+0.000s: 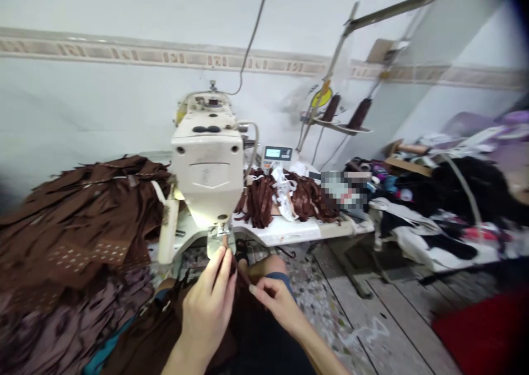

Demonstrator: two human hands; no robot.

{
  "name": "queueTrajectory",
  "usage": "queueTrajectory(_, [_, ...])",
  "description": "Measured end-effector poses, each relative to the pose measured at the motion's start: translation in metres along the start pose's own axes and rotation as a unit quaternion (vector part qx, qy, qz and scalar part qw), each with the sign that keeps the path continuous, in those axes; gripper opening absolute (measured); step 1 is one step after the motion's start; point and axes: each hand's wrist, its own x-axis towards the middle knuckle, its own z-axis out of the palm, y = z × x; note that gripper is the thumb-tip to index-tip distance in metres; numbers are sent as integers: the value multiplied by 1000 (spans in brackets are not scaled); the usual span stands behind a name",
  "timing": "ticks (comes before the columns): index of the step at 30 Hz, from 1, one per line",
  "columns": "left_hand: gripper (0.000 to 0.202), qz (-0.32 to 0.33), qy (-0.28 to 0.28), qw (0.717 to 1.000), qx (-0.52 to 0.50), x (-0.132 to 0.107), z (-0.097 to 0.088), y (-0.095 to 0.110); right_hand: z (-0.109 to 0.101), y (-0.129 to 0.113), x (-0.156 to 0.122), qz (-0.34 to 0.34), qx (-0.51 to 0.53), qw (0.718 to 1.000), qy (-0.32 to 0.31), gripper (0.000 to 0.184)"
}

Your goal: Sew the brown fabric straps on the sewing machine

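Now left hand (206, 309), right hand (275, 303) pinched on one brown strip (242, 273) at one sewing machine (206, 165).

narrow brown fabric strip (240, 271); slanting down, pinched

White sewing table (281, 230) with brown fabric strips (260, 203) and white trim (283, 194)

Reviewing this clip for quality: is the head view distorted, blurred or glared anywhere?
Head view: wide-angle bending curves the patterned wall border; the top-right corner darkens; a pixelated patch hides items beyond the machine; the sewing machine head looks bright but not blown out; the left hand and right hand, pinching a brown strip, look fairly sharp.
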Motion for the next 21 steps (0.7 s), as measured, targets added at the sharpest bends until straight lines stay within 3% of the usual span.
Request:
queueTrajectory(8, [67,-17,-30,999,3,9,-4,7,11,5,-4,18,17,1000,0,69])
queueTrajectory(15, [65,-28,-19,999,16,13,-2,3,14,12,0,17,27,999,19,68])
queueTrajectory(18, [63,-29,-15,999,17,9,-1,2,-3,14,8,2,-28,999,37,69])
queueTrajectory(21, [58,-17,-17,1000,-12,5,-2,-6,-50,5,28,-57,-123,986,97,61])
